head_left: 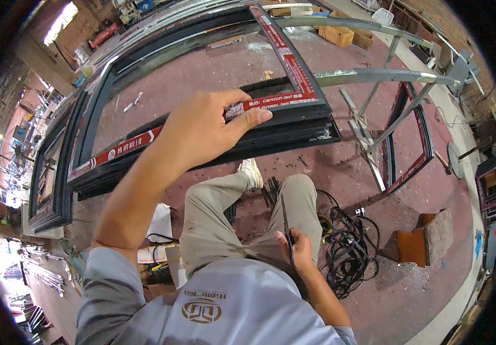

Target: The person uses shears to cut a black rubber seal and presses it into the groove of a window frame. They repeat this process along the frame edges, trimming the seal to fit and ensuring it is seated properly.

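A stack of black window frames (285,118) with red printed protective tape lies raised in front of me. My left hand (205,126) reaches over its near bar. The thumb rests along the taped top, and the fingers curl over the inner side, partly hidden. Down by my right thigh, my right hand (302,250) is closed round a thin, long, dark tool (285,221) that points up and away from me. Its exact kind is too small to make out. The tool is apart from the frames.
Metal support rails (374,76) run under the frames to the right. Another black frame (418,138) leans there. A tangle of black cable (348,253) lies beside my right leg, near an orange-brown block (423,238). More stacked frames (52,178) stand at left.
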{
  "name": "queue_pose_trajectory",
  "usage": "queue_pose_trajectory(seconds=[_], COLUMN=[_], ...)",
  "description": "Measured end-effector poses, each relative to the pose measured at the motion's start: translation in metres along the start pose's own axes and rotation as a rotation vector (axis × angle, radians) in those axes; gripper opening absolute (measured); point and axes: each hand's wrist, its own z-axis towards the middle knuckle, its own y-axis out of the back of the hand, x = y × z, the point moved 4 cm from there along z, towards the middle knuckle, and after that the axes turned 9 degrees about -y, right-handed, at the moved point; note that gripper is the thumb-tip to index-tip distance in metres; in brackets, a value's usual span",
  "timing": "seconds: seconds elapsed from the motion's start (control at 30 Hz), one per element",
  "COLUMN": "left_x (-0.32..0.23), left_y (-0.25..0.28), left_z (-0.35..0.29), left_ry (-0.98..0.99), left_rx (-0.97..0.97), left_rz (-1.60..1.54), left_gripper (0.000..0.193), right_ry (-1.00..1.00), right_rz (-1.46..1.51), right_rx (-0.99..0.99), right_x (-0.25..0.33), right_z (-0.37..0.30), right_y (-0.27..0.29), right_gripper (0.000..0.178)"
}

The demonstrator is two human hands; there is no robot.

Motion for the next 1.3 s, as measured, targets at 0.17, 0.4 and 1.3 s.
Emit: queue_pose_trajectory(seconds=[0.17,0.4,1.3], left_x=[0.021,0.038,0.083], left_y=[0.011,0.019,0.035], left_z=[-0.019,-0.037,-0.076], left_ry=[0.035,-0.087,-0.082], left_rx=[0.038,-0.136,-0.296], left_rz=[-0.025,-0.065,0.159], left_gripper=[0.043,0.044,0.06], right_ry=[0.075,-0.031,-0.035], right_rz=[-0.063,-0.069,-0.072], right_rx=[-0.098,-0.109,-0.13], right_x=[0.004,-0.003,0.026], right_z=[-0.002,0.006,-0.002], right_y=[-0.003,-0.011,-0.036], right_gripper=[0.057,0.051,0.05])
